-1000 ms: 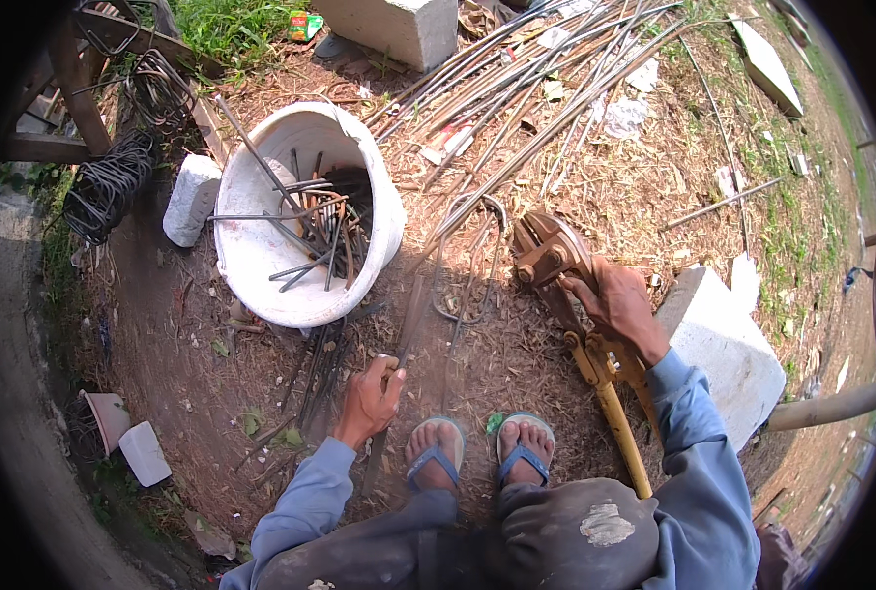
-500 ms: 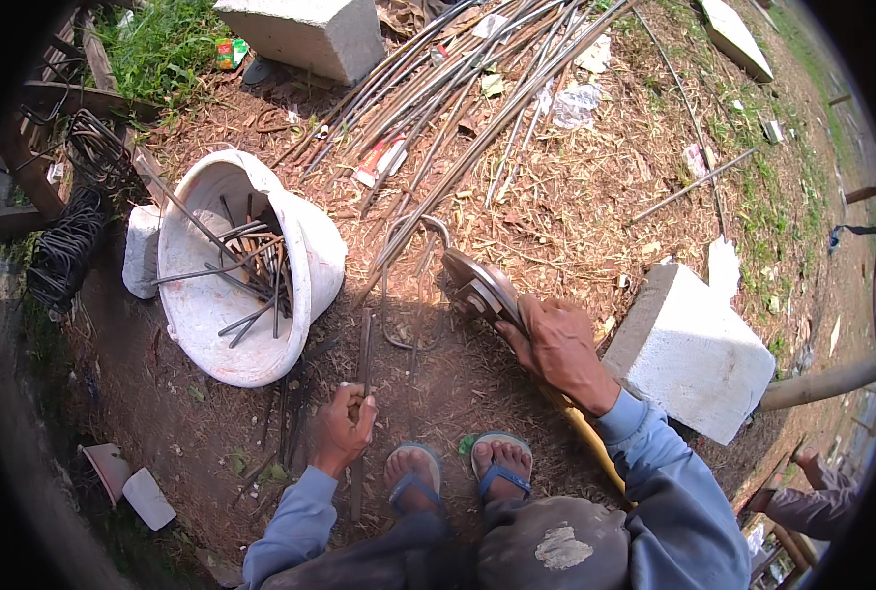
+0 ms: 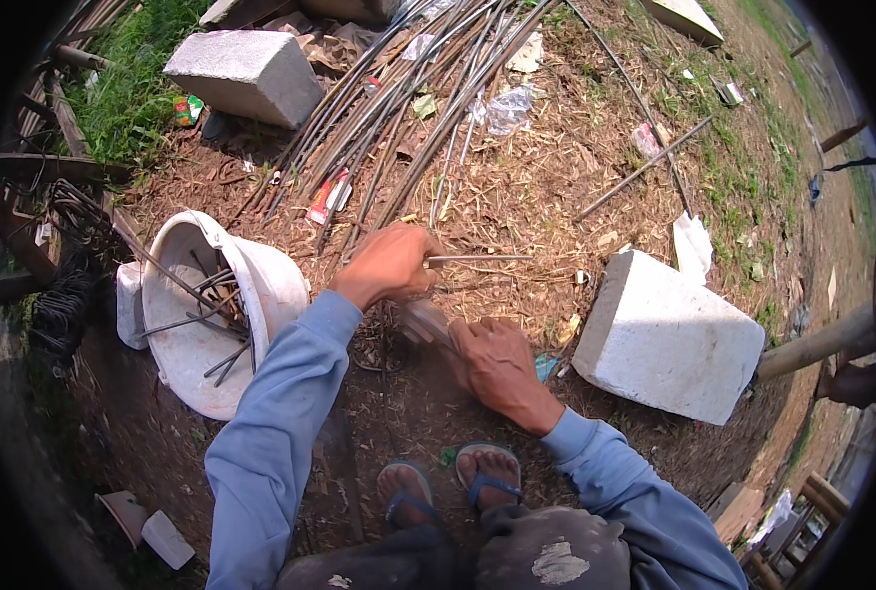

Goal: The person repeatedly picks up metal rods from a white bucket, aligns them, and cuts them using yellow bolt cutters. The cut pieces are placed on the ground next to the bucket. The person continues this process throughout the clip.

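My left hand (image 3: 391,264) is closed on a thin metal rod (image 3: 487,258), which sticks out to the right. Just below and to the right, my right hand (image 3: 505,369) grips a hand tool (image 3: 426,323). Motion blurs the tool's greyish head, so its exact kind is unclear. The head is close under my left hand; whether it touches the rod cannot be made out. Left of my arm, a tilted white bucket (image 3: 283,285) holds several short metal rods (image 3: 224,303). Part of the bucket is hidden by my sleeve.
Long metal rods (image 3: 408,108) lie heaped ahead on straw-covered ground. A concrete block (image 3: 669,334) stands at the right, another block (image 3: 251,79) at the far left. Coiled dark wire (image 3: 62,315) lies beyond the bucket. My sandalled feet (image 3: 487,472) are below my hands.
My left hand has moved up and forward, now with a rod pointing right. My right hand has brought the tool down and left towards it. The view has shifted.
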`<state>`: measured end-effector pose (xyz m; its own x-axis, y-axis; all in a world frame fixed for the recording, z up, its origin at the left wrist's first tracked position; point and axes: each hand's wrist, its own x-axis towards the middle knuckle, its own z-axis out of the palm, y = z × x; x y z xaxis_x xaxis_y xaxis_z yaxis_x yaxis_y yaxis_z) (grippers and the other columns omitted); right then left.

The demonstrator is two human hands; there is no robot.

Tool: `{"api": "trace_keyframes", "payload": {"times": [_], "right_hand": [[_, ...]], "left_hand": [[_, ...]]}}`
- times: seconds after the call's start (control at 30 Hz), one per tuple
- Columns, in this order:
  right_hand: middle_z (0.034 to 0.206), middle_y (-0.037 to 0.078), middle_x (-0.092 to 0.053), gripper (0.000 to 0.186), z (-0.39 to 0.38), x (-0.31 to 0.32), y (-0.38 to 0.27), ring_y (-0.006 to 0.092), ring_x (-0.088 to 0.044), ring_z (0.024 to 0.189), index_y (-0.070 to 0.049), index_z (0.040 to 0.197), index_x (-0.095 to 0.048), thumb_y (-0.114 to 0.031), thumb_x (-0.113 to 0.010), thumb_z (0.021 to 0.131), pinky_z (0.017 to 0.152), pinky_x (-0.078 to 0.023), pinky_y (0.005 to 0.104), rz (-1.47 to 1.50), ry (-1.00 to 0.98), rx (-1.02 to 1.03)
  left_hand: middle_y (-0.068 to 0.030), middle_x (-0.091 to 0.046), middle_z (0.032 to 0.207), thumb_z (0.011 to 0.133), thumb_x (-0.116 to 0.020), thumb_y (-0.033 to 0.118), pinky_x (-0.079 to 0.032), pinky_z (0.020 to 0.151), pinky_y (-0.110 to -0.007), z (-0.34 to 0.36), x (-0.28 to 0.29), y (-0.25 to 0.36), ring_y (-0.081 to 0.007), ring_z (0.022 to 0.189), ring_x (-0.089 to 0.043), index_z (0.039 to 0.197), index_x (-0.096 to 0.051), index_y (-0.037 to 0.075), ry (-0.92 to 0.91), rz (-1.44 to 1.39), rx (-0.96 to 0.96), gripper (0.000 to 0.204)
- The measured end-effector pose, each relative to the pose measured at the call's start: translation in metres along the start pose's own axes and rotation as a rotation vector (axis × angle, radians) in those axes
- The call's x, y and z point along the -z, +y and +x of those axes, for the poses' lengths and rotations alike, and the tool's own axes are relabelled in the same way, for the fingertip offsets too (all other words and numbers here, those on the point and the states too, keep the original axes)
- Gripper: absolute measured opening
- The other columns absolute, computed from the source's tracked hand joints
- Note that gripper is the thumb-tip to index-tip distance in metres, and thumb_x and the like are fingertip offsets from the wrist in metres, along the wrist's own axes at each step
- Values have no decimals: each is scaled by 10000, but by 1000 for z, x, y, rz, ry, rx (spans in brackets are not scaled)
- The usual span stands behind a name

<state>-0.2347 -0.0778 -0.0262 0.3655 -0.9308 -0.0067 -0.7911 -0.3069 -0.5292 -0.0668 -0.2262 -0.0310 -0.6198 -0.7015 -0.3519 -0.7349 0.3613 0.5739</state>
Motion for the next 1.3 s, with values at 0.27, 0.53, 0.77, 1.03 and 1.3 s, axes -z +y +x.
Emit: {"api": "trace_keyframes", "payload": {"times": [0.27,0.53,0.77,1.03,1.3], "right_hand": [[716,150,-627,201,-2,-4,-5,343,-623,698,-53,882,-553,-210,-673,848,658,-472,460,8,-2,-10],[721,142,-633,225,-8,-8,-4,348,-624,698,-75,906,-564,-243,-694,832,655,-471,456,-55,-18,-31],[656,155,-627,170,1,1,-14,361,-623,608,-83,908,-593,-203,-676,820,591,-485,482,46,120,61],[755,157,-614,244,-5,20,1,352,-617,727,-55,827,-613,-269,-730,818,687,-477,449,25,145,-153],[791,181,-639,348,13,2,38,365,-630,754,-44,858,-642,-383,-713,834,704,-482,473,-126,35,-281]], "left_hand": [[-187,-723,878,656,-722,79,-570,754,-429,40,-42,-15,-350,853,-712,749,-726,44,-139,441,-167,99],[-214,-708,864,659,-749,171,-559,744,-470,38,-45,-13,-395,857,-693,747,-710,16,-149,320,-151,182],[-240,-675,844,773,-659,309,-507,768,-498,-10,12,-9,-428,842,-653,967,-648,28,270,181,-85,342],[-132,-579,642,788,-669,161,-432,536,-400,-166,99,30,-247,553,-583,850,-613,31,808,5,115,154],[-146,-667,766,880,-712,311,-502,689,-382,-280,92,-33,-249,711,-646,1030,-681,21,929,89,638,328]]}}
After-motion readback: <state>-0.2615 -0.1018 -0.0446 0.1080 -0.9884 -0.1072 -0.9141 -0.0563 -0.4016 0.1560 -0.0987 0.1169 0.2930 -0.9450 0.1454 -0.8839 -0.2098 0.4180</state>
